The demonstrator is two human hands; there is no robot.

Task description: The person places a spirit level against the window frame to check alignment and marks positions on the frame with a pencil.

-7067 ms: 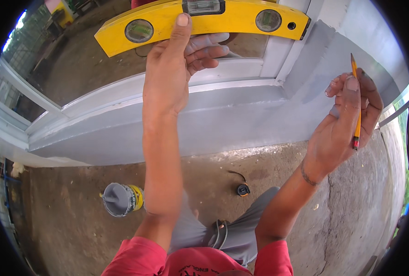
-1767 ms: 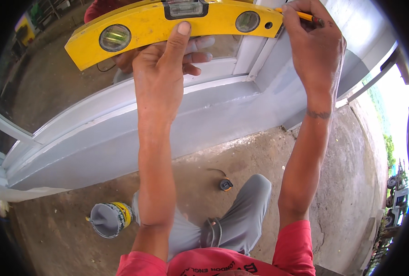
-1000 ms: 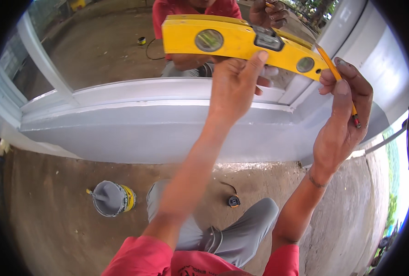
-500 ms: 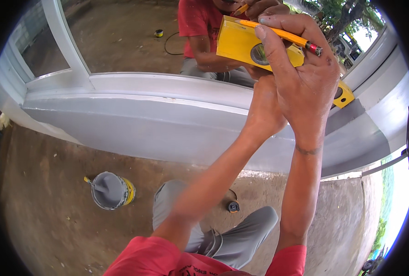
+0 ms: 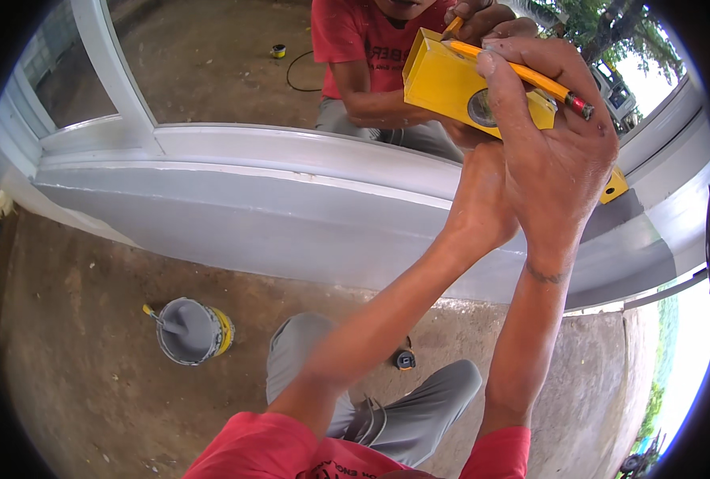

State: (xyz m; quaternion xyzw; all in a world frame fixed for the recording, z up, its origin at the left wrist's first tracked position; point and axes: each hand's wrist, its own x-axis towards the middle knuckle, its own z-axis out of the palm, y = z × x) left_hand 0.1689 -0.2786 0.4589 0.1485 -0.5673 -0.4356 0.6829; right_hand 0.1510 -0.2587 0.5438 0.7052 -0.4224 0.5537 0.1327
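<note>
Right grip (image 5: 553, 148) pinches the pencil (image 5: 534, 77), tip leftward by the upper edge of the level (image 5: 441, 86); left grip (image 5: 484, 185) lies below, fingers hidden, hold unclear.

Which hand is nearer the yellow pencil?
Right. The right hand holds the pencil; the left hand is lower in view, partly hidden behind the right one.

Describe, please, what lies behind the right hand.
Behind the right hand is the yellow level, both ends showing; its middle and the fingers of the left hand are covered.
</note>
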